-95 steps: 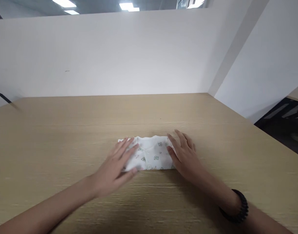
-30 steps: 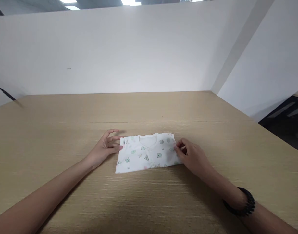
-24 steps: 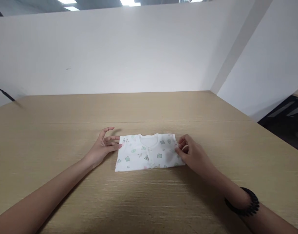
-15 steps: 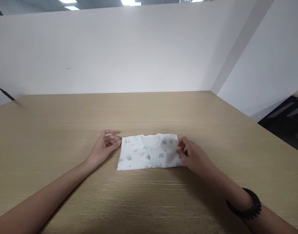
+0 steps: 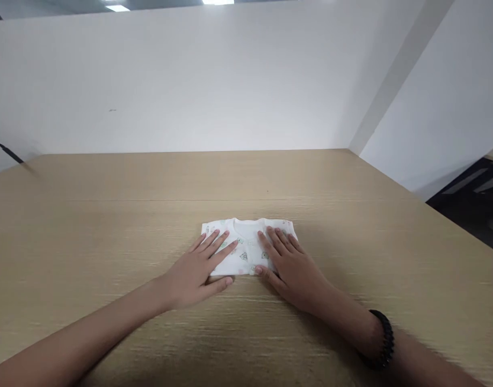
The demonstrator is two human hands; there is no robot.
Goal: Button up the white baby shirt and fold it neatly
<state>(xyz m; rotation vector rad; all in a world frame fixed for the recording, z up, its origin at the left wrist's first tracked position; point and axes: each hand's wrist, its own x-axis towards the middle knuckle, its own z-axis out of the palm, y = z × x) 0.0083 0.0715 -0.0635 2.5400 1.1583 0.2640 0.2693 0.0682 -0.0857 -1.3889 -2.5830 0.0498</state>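
White folded garment [image 5: 248, 236] — small green prints (some pinkish) — on pale wood-grain desk [image 5: 109, 226]; black bracelet [image 5: 381, 338].

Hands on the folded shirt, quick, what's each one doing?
Left hand: open, flat on the folded shirt.
Right hand: open, flat on it too.

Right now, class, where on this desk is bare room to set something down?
Bare wood lies left of the left hand, right of the right hand, and between the folded garment and the white partition. Only the table centre is crowded, both hands flat on the garment.
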